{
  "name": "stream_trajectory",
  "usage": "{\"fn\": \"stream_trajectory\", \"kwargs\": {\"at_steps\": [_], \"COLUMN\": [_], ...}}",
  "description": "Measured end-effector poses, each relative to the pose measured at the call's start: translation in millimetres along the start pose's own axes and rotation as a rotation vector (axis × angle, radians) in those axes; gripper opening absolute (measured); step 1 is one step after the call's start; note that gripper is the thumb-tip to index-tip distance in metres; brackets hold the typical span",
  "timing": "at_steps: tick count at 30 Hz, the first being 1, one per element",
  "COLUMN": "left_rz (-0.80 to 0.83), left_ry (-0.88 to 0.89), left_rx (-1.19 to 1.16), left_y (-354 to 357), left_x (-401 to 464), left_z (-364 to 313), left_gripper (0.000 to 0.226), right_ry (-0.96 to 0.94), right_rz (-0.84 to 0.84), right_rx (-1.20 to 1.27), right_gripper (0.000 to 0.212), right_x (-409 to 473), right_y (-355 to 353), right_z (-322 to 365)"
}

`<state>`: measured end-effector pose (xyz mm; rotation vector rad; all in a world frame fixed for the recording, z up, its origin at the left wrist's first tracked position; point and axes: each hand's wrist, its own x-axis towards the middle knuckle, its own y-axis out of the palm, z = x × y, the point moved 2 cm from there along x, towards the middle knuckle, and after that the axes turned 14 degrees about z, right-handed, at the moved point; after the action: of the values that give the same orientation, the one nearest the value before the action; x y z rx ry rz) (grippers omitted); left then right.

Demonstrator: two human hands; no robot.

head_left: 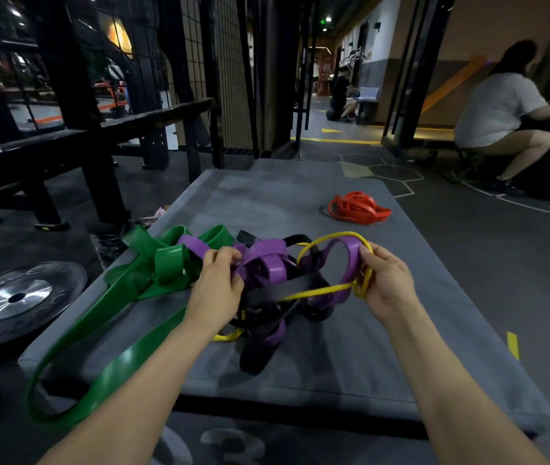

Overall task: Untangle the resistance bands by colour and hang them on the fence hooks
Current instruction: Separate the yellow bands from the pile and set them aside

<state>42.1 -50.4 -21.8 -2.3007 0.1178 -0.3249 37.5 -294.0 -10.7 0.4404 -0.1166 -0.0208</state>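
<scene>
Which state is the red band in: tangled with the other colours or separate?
Separate: the red band lies bunched alone on the grey mat, apart from the tangled pile.

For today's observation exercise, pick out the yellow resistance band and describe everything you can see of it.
The yellow band is the thinnest in the tangle, a narrow, smooth, rubbery-looking strip. It arches in an open loop above the purple band, then runs back low across the black band. The right hand pinches it together with a purple loop. Another yellow stretch pokes out under the pile near the left hand, lying on the grey mat. It is not yet free.
</scene>
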Motion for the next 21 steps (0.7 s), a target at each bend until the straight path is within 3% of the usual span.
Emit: {"fn": "stream_trajectory", "kwargs": {"at_steps": [4,8,10,12,15,17,19,21], "left_rz": [-0.076,-0.173,-0.103,0.043,0.190,0.307,0.451,0.561], "left_ry": [-0.002,0.188,0.290,0.326,0.188,0.067,-0.035,-0.077], "left_rx": [-0.027,-0.062,-0.002,0.179,0.486,0.546,0.367,-0.132], "left_y": [-0.5,1.9,9.0,21.5,33.8,39.9,42.8,38.1], "left_x": [-0.9,-3.2,-2.7,-0.4,7.7,17.2,26.4,36.1], "left_z": [-4.4,-22.4,-34.1,-44.5,-59.4,-69.2,-77.7,-84.1], "left_gripper": [0.032,0.014,0.008,0.016,0.039,0.046,0.047,0.037], "right_ry": [0.017,0.028,0.028,0.031,0.012,-0.002,-0.011,-0.027], "right_rz": [0.007,0.042,0.063,0.088,0.140,0.178,0.201,0.223], "right_rx": [-0.038,-0.026,0.005,0.029,0.064,0.068,0.057,0.060], "right_gripper": [0.018,0.017,0.016,0.016,0.017,0.018,0.020,0.022], "right_x": [-3.8,-8.6,-9.7,-10.2,-8.6,-5.9,-2.6,3.1], "right_y": [-4.2,1.0,5.6,11.1,21.6,29.2,36.6,43.4], "right_z": [1.5,2.0,1.8,0.6,2.4,8.2,17.2,28.3]}}
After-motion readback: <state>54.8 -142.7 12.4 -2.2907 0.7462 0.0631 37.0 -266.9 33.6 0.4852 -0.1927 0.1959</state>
